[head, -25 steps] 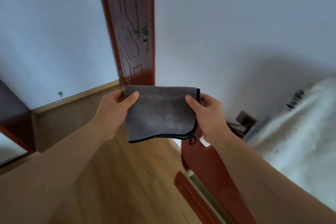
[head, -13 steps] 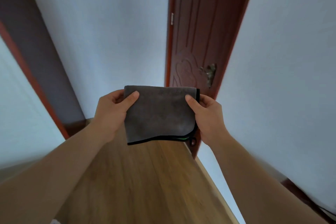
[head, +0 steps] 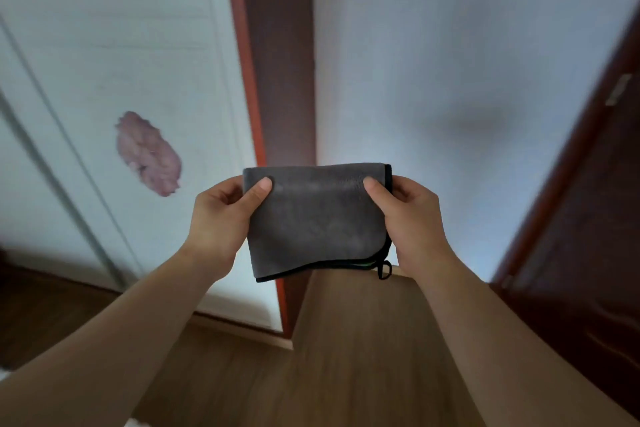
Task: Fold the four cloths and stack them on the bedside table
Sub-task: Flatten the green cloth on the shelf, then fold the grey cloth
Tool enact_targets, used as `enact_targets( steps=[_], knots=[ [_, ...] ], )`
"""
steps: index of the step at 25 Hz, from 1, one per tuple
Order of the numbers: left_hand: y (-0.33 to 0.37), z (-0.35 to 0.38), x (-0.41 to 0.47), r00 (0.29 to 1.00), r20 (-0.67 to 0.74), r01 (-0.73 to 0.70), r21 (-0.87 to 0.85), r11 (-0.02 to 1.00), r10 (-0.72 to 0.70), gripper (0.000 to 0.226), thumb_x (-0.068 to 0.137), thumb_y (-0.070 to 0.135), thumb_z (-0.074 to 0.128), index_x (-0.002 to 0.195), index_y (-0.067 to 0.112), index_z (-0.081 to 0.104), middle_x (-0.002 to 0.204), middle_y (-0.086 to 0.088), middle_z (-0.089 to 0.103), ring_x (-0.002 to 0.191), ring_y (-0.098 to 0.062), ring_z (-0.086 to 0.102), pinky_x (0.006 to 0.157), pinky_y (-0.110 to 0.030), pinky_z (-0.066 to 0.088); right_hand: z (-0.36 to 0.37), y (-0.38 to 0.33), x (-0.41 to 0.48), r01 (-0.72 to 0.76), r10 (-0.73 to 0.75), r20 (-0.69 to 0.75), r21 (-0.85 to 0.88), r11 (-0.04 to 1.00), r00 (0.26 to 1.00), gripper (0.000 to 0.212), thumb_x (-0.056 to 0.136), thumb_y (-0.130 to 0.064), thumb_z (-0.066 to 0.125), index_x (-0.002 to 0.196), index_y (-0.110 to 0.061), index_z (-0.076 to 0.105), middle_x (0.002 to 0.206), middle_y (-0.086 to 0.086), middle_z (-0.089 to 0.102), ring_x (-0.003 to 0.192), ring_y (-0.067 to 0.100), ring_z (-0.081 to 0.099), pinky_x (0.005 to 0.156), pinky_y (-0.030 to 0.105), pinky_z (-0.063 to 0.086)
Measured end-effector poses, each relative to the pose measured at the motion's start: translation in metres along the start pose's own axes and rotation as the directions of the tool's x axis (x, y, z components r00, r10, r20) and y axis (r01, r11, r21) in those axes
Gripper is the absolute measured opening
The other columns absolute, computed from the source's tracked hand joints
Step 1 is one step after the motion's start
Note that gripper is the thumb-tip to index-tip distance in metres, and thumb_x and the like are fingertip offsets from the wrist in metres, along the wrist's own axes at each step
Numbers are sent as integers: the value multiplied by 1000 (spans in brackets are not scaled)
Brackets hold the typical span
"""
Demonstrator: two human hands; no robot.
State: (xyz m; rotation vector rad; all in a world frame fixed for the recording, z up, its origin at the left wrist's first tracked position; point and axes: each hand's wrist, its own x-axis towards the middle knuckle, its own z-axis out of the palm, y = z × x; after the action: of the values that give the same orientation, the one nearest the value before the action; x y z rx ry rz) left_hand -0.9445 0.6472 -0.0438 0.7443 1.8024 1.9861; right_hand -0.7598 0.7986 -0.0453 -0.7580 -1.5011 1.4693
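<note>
Left hand [head: 221, 218] grasping the left edge of a folded grey cloth [head: 317, 218]: the left thumb [head: 261, 185] lies flat on the near face close to the top corner, and the other fingers are curled behind the fabric, their tips hidden. Right hand [head: 415, 222] grasping the opposite edge in mirror fashion, with the right thumb [head: 372, 185] on the near face beside the top right corner and the remaining fingers wrapped round the back. Both forearms are bare and reach forward from the lower corners of the view.

Cloth held in the air between the two hands, hanging roughly upright with its top edge level and drawn straight. It touches nothing but the hands. It is folded into several layers. The top and left edges look smooth, while black binding runs down the right side and along the bottom, where the layers lie one behind another. The bottom edge slopes down toward the left. At the rounded lower right corner a thin strip of green [head: 363, 265] shows between the layers, and a small black loop [head: 384, 270] hangs just below it, beside the right wrist.

Surroundings, somewhat blurred: a wooden floor [head: 363, 340] lies below the cloth and a pale wall [head: 450, 62] stands behind it. A dark red-brown wooden upright [head: 280, 62] rises behind the cloth's left half. To the left is a white panel [head: 104, 28] bearing an irregular pink patch [head: 149, 152]. A dark wooden door [head: 588, 218] fills the right edge.
</note>
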Motion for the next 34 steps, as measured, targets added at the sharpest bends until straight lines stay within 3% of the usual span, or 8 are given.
enact_targets(
  steps=[12, 18, 20, 22, 23, 27, 32, 34],
  knots=[
    [-12, -226, 167, 847, -527, -60, 48, 997, 76, 14, 91, 32, 76, 103, 26, 77, 98, 8, 81, 89, -10, 78, 84, -34, 60, 344, 63, 156, 3, -23, 484, 41, 999, 875, 12, 92, -27, 79, 92, -15, 79, 99, 14, 77, 88, 17, 70, 94, 51, 57],
    [-17, -359, 252, 730, -677, -53, 85, 995, 97, 10, 91, 37, 75, 100, 33, 75, 94, 16, 79, 85, -2, 75, 65, -19, 59, 542, 88, 203, 6, -27, 665, 35, 999, 746, 22, 86, -40, 79, 104, -28, 78, 104, -9, 78, 104, 14, 72, 96, 45, 59],
    [-14, -394, 275, 688, -718, -35, 110, 993, 104, 12, 91, 38, 75, 102, 34, 75, 94, 16, 79, 86, -1, 75, 65, -17, 59, 593, 88, 212, 1, -20, 708, 27, 1000, 706, 19, 86, -43, 78, 99, -30, 77, 88, -30, 71, 100, 9, 71, 90, 34, 61],
    [-14, -424, 296, 648, -754, -19, 126, 992, 108, 13, 91, 39, 75, 103, 34, 76, 96, 15, 80, 88, -2, 75, 68, -18, 60, 636, 90, 222, 0, -34, 740, 45, 999, 672, 14, 93, -35, 76, 93, -21, 75, 66, -36, 63, 78, -10, 66, 69, 12, 54],
    [-15, -440, 308, 622, -776, -10, 130, 991, 108, 12, 91, 40, 76, 102, 35, 76, 96, 15, 80, 88, -2, 75, 69, -18, 60, 660, 93, 227, -8, -31, 747, 48, 999, 665, 14, 94, -33, 76, 95, -19, 76, 68, -35, 66, 77, -12, 67, 68, 10, 53],
    [-29, -496, 351, 519, -847, 14, 143, 990, 115, 10, 92, 37, 75, 101, 33, 77, 93, 15, 80, 86, -1, 75, 65, -15, 58, 765, 124, 244, -109, 6, 797, 75, 991, 603, 10, 90, -29, 80, 96, -21, 79, 91, -6, 81, 96, 18, 76, 92, 44, 62],
    [-41, -565, 395, 358, -925, 78, 165, 983, 126, 6, 92, 35, 76, 97, 33, 78, 94, 13, 80, 92, -9, 76, 74, -24, 61, 878, 148, 254, -203, 16, 869, 98, 974, 495, 10, 93, -25, 78, 100, -19, 79, 92, -6, 81, 91, 12, 77, 80, 32, 62],
    [-40, -593, 407, 320, -939, 98, 167, 981, 128, 3, 93, 35, 75, 95, 36, 77, 93, 14, 79, 91, -9, 74, 69, -21, 60, 919, 155, 251, -221, 33, 892, 77, 972, 452, 10, 93, -25, 78, 101, -20, 79, 94, -6, 81, 93, 13, 77, 85, 36, 63]
  ],
)
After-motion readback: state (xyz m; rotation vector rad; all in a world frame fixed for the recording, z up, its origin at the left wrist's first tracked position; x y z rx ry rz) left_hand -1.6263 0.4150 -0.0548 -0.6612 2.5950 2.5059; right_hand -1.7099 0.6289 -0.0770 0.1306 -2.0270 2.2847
